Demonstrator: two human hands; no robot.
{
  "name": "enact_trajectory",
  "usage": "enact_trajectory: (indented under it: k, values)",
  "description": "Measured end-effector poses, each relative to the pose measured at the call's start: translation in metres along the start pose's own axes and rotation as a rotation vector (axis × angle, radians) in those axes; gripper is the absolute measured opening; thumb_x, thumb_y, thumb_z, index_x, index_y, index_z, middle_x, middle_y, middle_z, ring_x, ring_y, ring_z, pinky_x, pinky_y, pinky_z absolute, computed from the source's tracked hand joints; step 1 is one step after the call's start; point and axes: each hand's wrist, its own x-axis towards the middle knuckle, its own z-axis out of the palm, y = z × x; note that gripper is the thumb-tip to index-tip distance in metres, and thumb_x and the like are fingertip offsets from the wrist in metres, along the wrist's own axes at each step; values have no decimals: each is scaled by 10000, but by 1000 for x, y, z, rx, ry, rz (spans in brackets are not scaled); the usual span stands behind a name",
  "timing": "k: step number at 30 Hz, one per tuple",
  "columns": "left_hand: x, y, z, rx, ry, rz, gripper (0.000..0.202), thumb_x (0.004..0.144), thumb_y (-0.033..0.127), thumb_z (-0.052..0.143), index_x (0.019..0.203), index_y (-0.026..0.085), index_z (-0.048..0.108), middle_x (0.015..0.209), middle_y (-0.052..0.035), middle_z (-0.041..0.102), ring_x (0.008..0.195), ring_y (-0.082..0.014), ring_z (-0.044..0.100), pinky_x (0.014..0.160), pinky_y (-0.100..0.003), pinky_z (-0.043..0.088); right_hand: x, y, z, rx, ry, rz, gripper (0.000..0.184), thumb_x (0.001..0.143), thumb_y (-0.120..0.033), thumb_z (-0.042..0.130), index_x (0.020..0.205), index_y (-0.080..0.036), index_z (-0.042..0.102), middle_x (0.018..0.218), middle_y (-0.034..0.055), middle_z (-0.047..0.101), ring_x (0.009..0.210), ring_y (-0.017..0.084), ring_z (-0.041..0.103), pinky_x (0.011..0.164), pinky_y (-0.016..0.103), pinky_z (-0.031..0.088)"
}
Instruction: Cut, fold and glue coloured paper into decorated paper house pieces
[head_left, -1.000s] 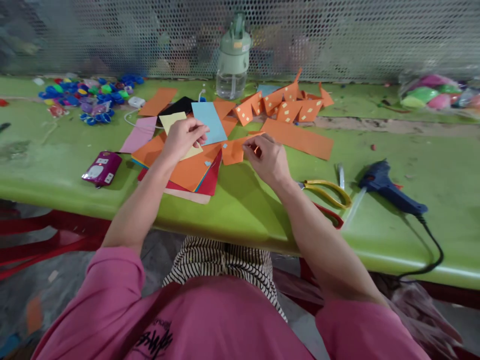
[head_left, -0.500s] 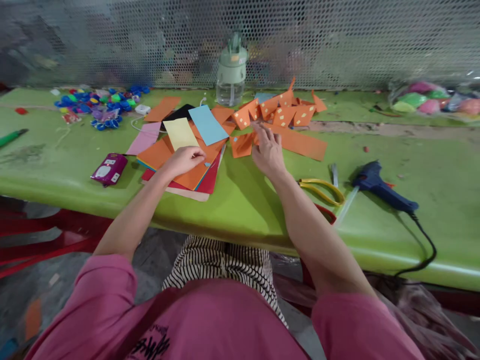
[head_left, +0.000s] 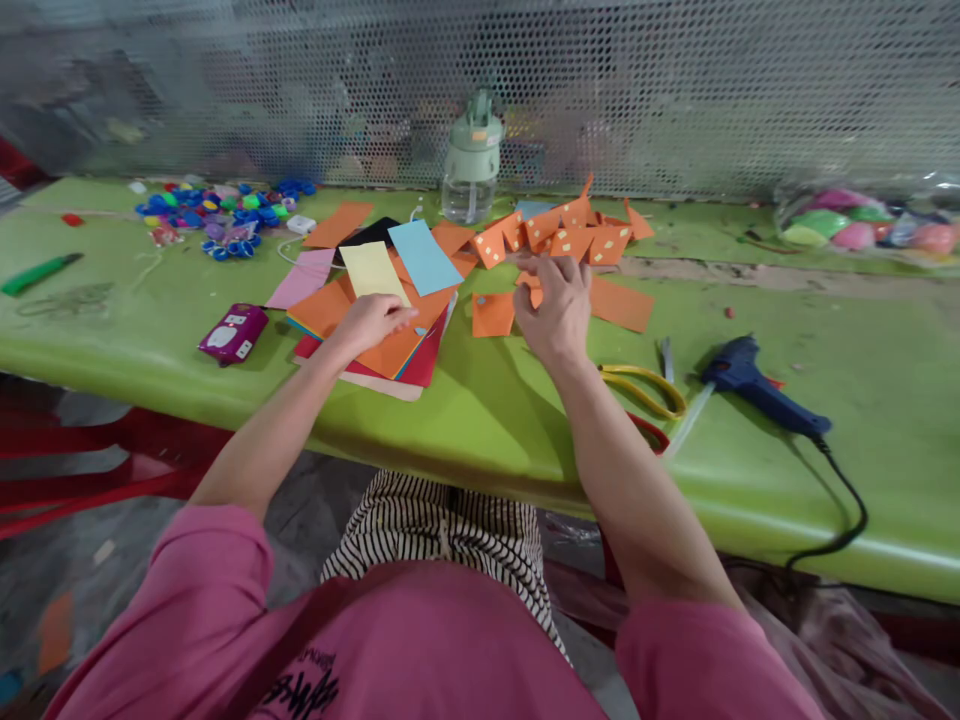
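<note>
My left hand [head_left: 375,324] rests over a stack of coloured paper sheets [head_left: 319,308], orange on top. Its fingers are drawn together; whatever they may pinch is too small to make out. Just right of the fingertips lies a tiny light blue scrap [head_left: 420,331]. My right hand [head_left: 559,305] hovers with bent fingers, thumb and forefinger apart, and nothing shows between them. Beneath and beside it lie a small orange paper piece [head_left: 492,316] with a blue dot and an orange strip [head_left: 624,304]. Behind stand folded orange paper shapes [head_left: 574,228] with pale yellow spots.
Yellow-handled scissors [head_left: 651,402] and a blue glue gun [head_left: 765,385] with a cord lie at right. A water bottle [head_left: 472,165] stands at the back. At left are a purple power socket [head_left: 234,333], small colourful trinkets [head_left: 229,215] and a green-handled tool [head_left: 39,273].
My right hand has lifted off the orange paper piece and its fingers have curled. That piece now lies flatter. My left hand has barely moved, and the view has shifted slightly.
</note>
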Motion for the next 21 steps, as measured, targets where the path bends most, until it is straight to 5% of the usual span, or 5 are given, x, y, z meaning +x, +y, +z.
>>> enact_trajectory:
  k: [4,11,15,21]
  values:
    - [4,-1,1,58,-51,76,113,844,256,645,923,186,687,1006,-52,726,888,-160,655,807,-269,475,-6,-10,7,91,-26,-148,294,910,-196,483,1129,-207,679,1096,131,659,1051,296,592,962,474,490]
    - [10,-5,2,141,-105,122,60,838,219,613,817,182,656,963,-61,694,886,-183,646,804,-297,465,-12,-15,15,219,-7,-222,266,924,-217,478,1040,-191,717,996,115,689,927,256,627,854,411,520]
    - [9,-6,5,150,-93,133,94,854,220,581,909,182,647,1001,-66,686,916,-189,644,823,-306,476,-16,-21,15,283,-63,-224,266,929,-212,478,1051,-203,714,988,107,689,898,235,636,772,360,524]
    - [9,0,5,148,-106,138,18,832,196,610,833,184,623,961,-60,669,893,-183,635,848,-309,465,-19,-25,19,324,-106,-258,250,932,-205,479,1042,-198,704,995,107,687,892,224,634,787,356,523]
